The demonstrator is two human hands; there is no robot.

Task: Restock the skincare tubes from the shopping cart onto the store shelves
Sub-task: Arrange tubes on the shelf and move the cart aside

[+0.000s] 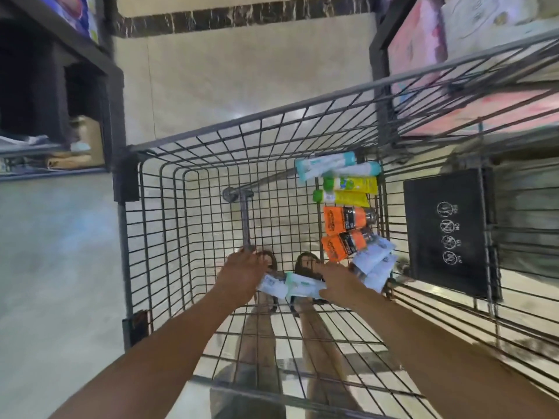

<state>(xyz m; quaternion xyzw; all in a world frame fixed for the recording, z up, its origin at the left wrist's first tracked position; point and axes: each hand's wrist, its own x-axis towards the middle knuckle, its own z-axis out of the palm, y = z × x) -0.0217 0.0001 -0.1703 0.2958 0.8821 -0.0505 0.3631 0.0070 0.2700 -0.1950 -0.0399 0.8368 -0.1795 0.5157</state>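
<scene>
Both my arms reach down into the wire shopping cart (211,137). My left hand (240,275) curls round the left end of white and pale-green skincare tubes (298,287) low in the basket. My right hand (340,282) grips their right end. Along the cart's right side lie more tubes: two white ones with teal caps (326,167), two yellow ones with green caps (348,190), two orange ones with dark caps (344,231), and white tubes (375,264) just right of my right hand.
Dark store shelving (90,86) stands at the left with boxes on a low shelf. Shelves with pink packages (423,55) rise at the right. A black warning plate (447,231) hangs on the cart's right side. Beige floor lies ahead.
</scene>
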